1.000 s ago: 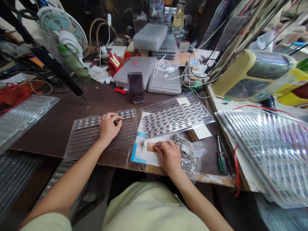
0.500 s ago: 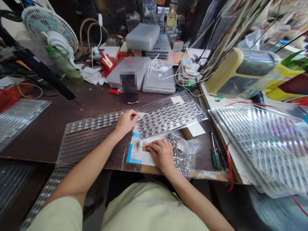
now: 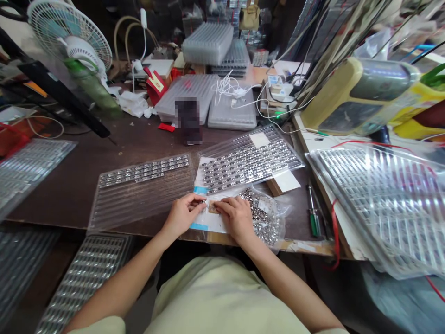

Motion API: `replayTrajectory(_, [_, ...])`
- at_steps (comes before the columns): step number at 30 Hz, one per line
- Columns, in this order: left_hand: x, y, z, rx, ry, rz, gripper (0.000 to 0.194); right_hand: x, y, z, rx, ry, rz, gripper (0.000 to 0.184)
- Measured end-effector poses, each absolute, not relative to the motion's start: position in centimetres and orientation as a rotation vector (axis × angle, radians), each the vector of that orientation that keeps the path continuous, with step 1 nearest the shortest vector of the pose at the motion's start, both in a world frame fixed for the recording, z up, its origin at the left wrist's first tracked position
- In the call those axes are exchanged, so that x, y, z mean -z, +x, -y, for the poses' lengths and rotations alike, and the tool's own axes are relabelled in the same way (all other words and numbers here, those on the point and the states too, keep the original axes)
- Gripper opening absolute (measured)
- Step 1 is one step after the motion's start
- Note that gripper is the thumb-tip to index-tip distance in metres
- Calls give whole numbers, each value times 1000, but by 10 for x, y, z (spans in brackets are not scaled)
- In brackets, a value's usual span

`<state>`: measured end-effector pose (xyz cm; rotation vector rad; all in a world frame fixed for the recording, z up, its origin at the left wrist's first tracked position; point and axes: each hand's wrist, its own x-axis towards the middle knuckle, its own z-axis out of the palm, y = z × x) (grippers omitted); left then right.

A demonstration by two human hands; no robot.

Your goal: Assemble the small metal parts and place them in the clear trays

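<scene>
Left hand seems to pinch a tiny part; right hand rests loosely on a tan pad.

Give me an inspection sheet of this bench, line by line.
surface: dark brown work table, scattered with items.
job's things: clear plastic tray with rows of metal parts; second loaded tray; bag of small metal parts; tan pad.
clutter: green-handled screwdriver; blurred upright object.
grippers: none, bare hands. Left hand pinches something too small to identify; right hand rests against the pad.
cables: white cable bundle on a grey tray.
surroundings: desk fan; stacked trays; yellow machine.
</scene>
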<state>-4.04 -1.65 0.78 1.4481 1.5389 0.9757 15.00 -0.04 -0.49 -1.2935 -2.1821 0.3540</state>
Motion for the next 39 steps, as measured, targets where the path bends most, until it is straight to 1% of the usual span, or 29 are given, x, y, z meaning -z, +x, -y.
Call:
replayTrajectory(4, [-10,-28,8,-1024,1601,-1523,17,4,150,-1,-335,-1337,2194,13])
replayTrajectory(9, [-6,-31,11,-1072,1617,-1508,17,5,149,-3,-243,-1403,2135,27])
replayTrajectory(12, [-3,-35,15,-1110,1624,-1513,16,6,147,-3,-172,-1400,2141,31])
replayTrajectory(21, [-2,-33,17,-1131,1654,-1535,14,2,147,-2,-120,-1396,2259,20])
replayTrajectory(24, [-3,-30,17,-1109,1722,-1537,12,-5,165,2,-43,-1504,2258,32])
replayTrajectory(26, [-5,-26,16,-1078,1788,-1539,12,-9,181,5,26,-1582,2266,35])
replayTrajectory(28, [-5,-22,15,-1050,1840,-1544,13,-10,193,7,37,-1586,2301,31])
replayTrajectory(31, [-5,-16,15,-1035,1880,-1545,14,-8,201,8,5,-1583,2299,17])
replayTrajectory(35, [-4,-13,16,-1042,1894,-1540,16,-6,199,6,-35,-1542,2216,15])
replayTrajectory(39, [-3,-12,16,-1003,1952,-1555,16,-8,195,5,-148,-1470,2101,14])
